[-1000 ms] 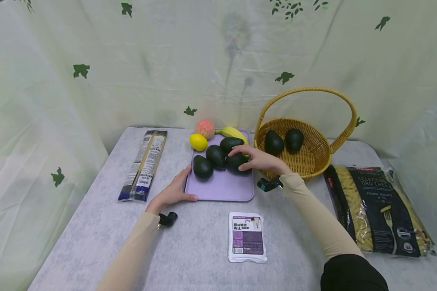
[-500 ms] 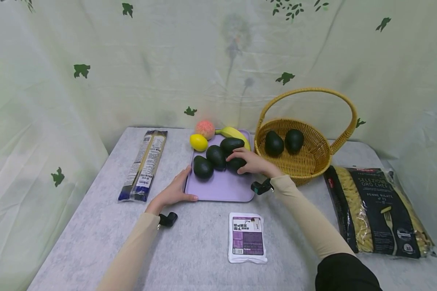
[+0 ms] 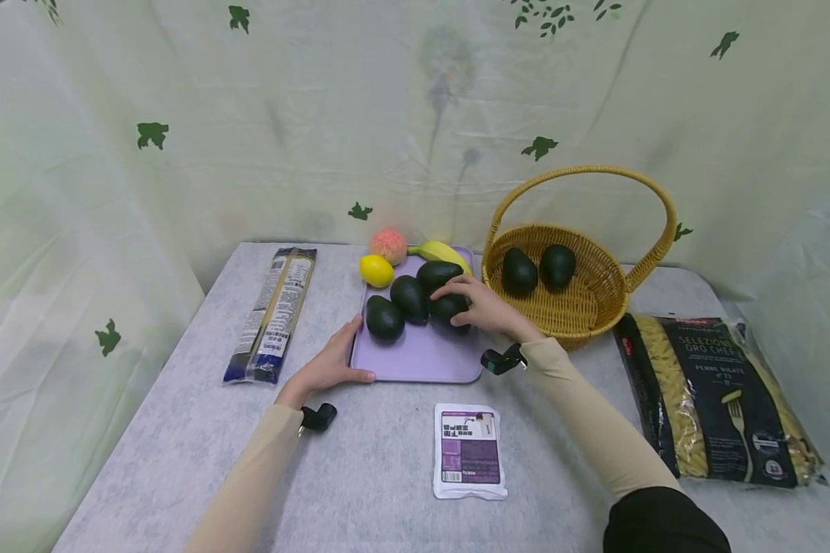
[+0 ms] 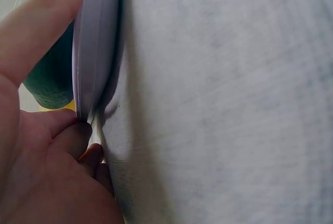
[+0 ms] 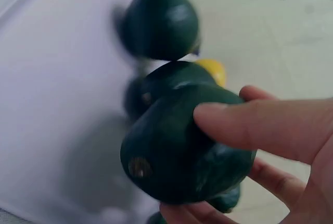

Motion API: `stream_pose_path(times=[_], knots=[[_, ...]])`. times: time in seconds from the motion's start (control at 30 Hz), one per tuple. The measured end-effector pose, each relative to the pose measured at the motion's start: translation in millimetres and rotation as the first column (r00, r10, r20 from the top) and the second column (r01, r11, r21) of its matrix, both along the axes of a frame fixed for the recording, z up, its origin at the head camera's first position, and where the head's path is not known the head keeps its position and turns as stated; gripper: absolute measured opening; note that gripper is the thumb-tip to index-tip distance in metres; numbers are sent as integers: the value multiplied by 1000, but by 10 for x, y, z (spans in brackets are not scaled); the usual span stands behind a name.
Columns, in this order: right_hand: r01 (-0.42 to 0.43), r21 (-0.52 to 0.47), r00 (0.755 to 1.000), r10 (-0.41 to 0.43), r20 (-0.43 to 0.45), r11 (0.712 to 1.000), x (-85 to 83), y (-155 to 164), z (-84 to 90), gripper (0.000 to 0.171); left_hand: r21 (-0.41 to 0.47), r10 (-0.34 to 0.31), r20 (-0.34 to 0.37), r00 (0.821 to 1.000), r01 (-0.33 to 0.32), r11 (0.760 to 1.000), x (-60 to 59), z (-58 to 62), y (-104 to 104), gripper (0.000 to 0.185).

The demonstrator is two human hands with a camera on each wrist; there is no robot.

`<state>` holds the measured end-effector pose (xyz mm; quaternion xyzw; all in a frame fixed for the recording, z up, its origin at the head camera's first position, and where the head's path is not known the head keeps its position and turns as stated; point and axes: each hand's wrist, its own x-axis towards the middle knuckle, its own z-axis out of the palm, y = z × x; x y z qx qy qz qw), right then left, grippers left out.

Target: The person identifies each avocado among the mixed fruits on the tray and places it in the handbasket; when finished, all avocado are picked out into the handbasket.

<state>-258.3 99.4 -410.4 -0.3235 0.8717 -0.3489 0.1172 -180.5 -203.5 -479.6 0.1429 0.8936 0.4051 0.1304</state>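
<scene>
My right hand [image 3: 487, 307] grips a dark green avocado [image 3: 448, 309] at the right side of the lilac tray [image 3: 422, 365]. In the right wrist view the thumb lies over this avocado [image 5: 177, 146] and other fingers show beneath it. More avocados sit close by on the tray: one at the left [image 3: 384, 318], one in the middle [image 3: 409, 298] and one behind [image 3: 439, 273]. My left hand [image 3: 328, 362] rests at the tray's front left corner, fingers extended along the left edge and thumb along the front edge; the left wrist view shows the fingertips right at the rim [image 4: 93, 41].
A wicker basket [image 3: 598, 307] with two avocados stands right of the tray. A banana [image 3: 443, 252], a lemon [image 3: 376, 270] and a pink peach-like fruit [image 3: 389, 246] lie at the back. Around are a long pasta pack [image 3: 273, 315], a penne bag [image 3: 726, 407] and a white-purple pouch [image 3: 469, 452].
My right hand has moved down and left onto the avocado and taken hold of it, then shifted slightly back to the right. The left hand and tray have stayed in place.
</scene>
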Motion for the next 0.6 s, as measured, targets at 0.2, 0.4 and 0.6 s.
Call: stream_pose_path(times=[0.2, 0.4, 0.6], knots=[[-26, -147, 992, 43, 115, 989, 45, 152, 221, 42, 5, -1, 1, 1000, 1, 1000, 2, 1, 1, 112], [40, -254, 964, 30, 265, 966, 125, 378, 510, 44, 15, 1, 3, 1000, -1, 1000, -3, -1, 2, 111], [149, -318, 930, -23, 366, 936, 165, 689, 641, 47, -11, 1, 1, 1000, -1, 1000, 1, 8, -1, 112]])
